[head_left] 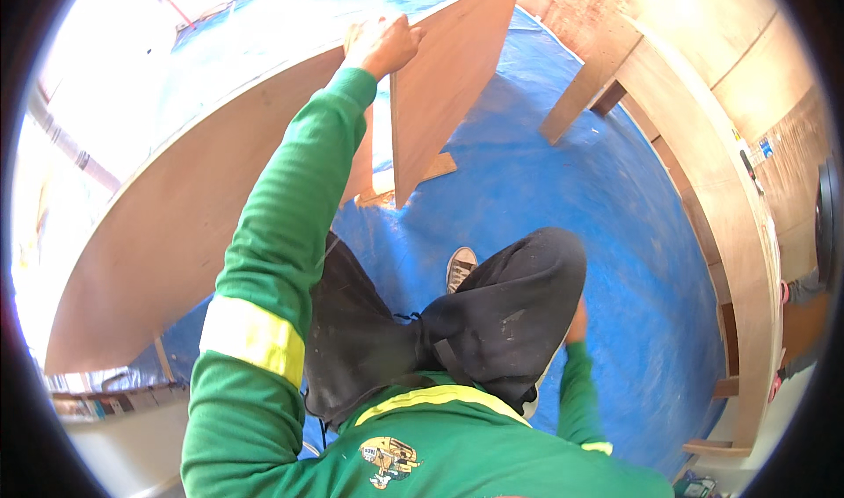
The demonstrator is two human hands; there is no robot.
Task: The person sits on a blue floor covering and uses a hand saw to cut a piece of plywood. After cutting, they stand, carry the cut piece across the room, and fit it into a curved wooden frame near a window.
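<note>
Blue floor sheeting [510, 190], plywood panel [193, 199] at left, wooden wall [703, 23] opposite

I seem to be in a carpentry workshop or on a building site; I cannot tell which. Blue plastic sheeting [624, 234] covers the floor. Bare wood sheets [703, 32] with visible seams lie beyond it at upper right. A long, unpainted wooden frame [725, 181] stands along the right side, and large, thin wooden panels [193, 208] rise at left and ahead. The person [527, 463] here wears a green work top [290, 199] with a yellow band [255, 340] on the sleeve, and dark, smudged trousers [501, 322].
</note>
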